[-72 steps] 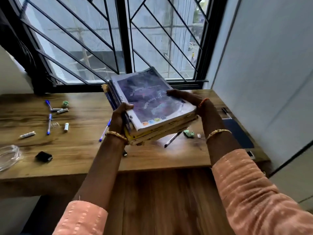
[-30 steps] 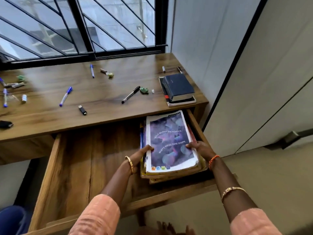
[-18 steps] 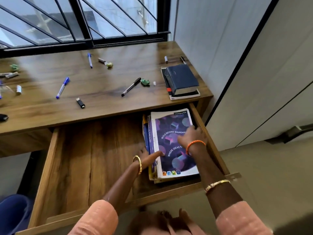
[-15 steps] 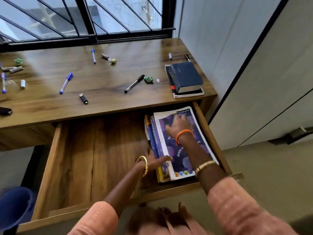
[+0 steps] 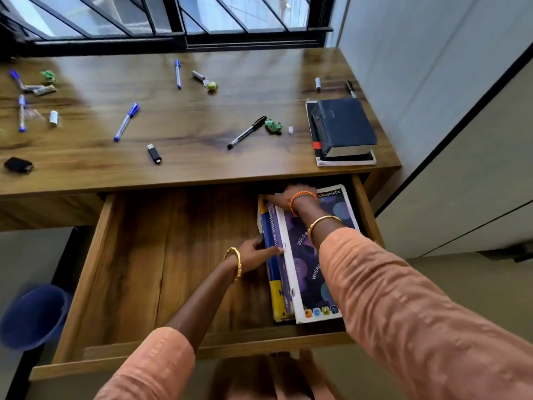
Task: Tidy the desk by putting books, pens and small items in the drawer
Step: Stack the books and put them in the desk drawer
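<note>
The drawer (image 5: 138, 255) is pulled out under the front edge of the tabletop (image 5: 202, 116). A stack of books (image 5: 305, 272) lies flat in the right part of the drawer, close to its right wall. The top one has a purple cover, and a blue and yellow spine shows along the left side of the stack.

The left hand (image 5: 253, 254) is at the left side of the stack, about the middle of its length. Its fingers (image 5: 274, 251) are stretched out together and touch the spines. The right hand (image 5: 288, 194) reaches over the stack to its far left corner, under the front edge of the tabletop. Whether its fingers are spread or curled I cannot tell, because that part is in shadow.

On the tabletop many things lie apart. A dark thick book (image 5: 343, 127) rests on a thinner one near the right edge. A black pen (image 5: 246, 132) lies near the middle, with a green crumpled piece (image 5: 273, 125) just beside its cap. A blue pen (image 5: 126, 121) and a small black USB stick (image 5: 154, 153) lie more to the left. Another blue pen (image 5: 178, 73) is near the back edge. More pens and small items are at the left edge.
</note>
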